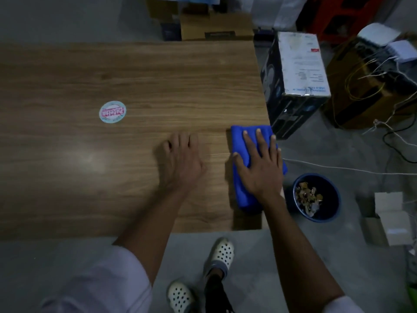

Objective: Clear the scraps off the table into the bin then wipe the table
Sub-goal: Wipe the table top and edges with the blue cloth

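Head view: scraps are binned, and the cloth sits under the palm at the table's right edge.

The right hand (259,163) lies flat with spread, straight fingers pressing the blue cloth (239,134) onto the table (135,75), gripping nothing. The left hand (180,161) rests on the wood beside it and holds nothing; blur smears its fingertips, so their exact curl is hard to read. Scraps (308,196) sit inside the bin (316,220) on the floor just off the table's corner, so I judge this is the wiping step. Next comes a firm sweep leftward across the wood, towards the round sticker (112,112). The cloth's near end hides under the wrist, the table's left side is cut off, and in this dim light fine crumbs cannot be made out.
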A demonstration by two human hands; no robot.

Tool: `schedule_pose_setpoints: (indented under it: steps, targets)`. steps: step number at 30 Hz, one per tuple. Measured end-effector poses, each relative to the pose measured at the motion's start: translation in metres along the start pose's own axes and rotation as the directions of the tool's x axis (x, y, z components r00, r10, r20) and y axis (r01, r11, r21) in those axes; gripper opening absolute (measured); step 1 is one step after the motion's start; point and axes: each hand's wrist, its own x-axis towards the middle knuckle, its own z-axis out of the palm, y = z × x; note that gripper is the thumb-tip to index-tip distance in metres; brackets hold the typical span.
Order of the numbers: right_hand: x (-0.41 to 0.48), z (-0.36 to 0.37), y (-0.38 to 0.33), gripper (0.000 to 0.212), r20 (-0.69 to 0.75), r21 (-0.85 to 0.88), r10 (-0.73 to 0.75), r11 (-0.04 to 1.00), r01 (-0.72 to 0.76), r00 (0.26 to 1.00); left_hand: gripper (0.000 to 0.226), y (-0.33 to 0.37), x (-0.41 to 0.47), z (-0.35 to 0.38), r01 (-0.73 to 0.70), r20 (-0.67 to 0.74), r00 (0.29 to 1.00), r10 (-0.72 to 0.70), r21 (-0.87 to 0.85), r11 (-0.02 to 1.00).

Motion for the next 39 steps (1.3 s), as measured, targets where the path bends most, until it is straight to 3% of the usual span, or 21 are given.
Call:
schedule_pose_setpoints:
  steps: [5, 7, 11, 15, 20, 27, 32, 36, 39]
  targets:
    - [0.070, 0.013, -0.040, 0.070, -0.006, -0.025, 0.054, 0.998, -0.055, 0.999, 0.052, -0.006, 0.079, 0.005, 0.025, -0.153, 0.987, -0.037, -0.079, 0.997]
    - [0.092, 0.018, -0.059, 0.067, 0.022, -0.015, -0.014, 1.000, 0.015, 1.000, 0.063, -0.010, 0.089, 0.011, -0.003, -0.186, 0.982, -0.019, -0.119, 0.993]
    - [0.104, 0.025, -0.083, 0.064, 0.057, 0.003, -0.170, 0.985, 0.170, 0.984, 0.064, -0.013, 0.093, 0.014, -0.002, -0.172, 0.985, -0.028, -0.170, 0.985]
    - [0.066, 0.009, -0.045, 0.063, 0.078, 0.007, -0.322, 0.947, 0.322, 0.944, 0.067, -0.013, 0.096, 0.012, -0.009, -0.113, 0.993, -0.012, -0.183, 0.983]
    - [0.081, -0.010, -0.002, 0.065, 0.041, -0.043, -0.198, 0.979, 0.199, 0.979, 0.060, -0.011, 0.100, 0.018, 0.020, -0.110, 0.993, -0.039, -0.166, 0.986]
    - [0.187, 0.007, -0.052, 0.067, 0.058, -0.047, -0.069, 0.996, 0.072, 0.996, 0.060, -0.012, 0.098, 0.014, 0.044, -0.090, 0.994, -0.056, -0.123, 0.991]
    - [0.124, 0.018, -0.088, 0.063, 0.097, 0.031, -0.324, 0.946, 0.323, 0.941, 0.063, -0.012, 0.096, 0.013, 0.058, -0.055, 0.996, -0.064, -0.096, 0.994]
    - [0.072, 0.004, -0.040, 0.062, 0.035, 0.022, -0.225, 0.974, 0.224, 0.974, 0.060, -0.012, 0.095, 0.011, 0.056, -0.089, 0.994, -0.071, -0.156, 0.986]
    - [0.082, -0.002, -0.021, 0.064, 0.015, -0.018, -0.139, 0.990, 0.140, 0.990, 0.059, -0.013, 0.095, 0.011, 0.046, -0.086, 0.995, -0.060, -0.155, 0.987]
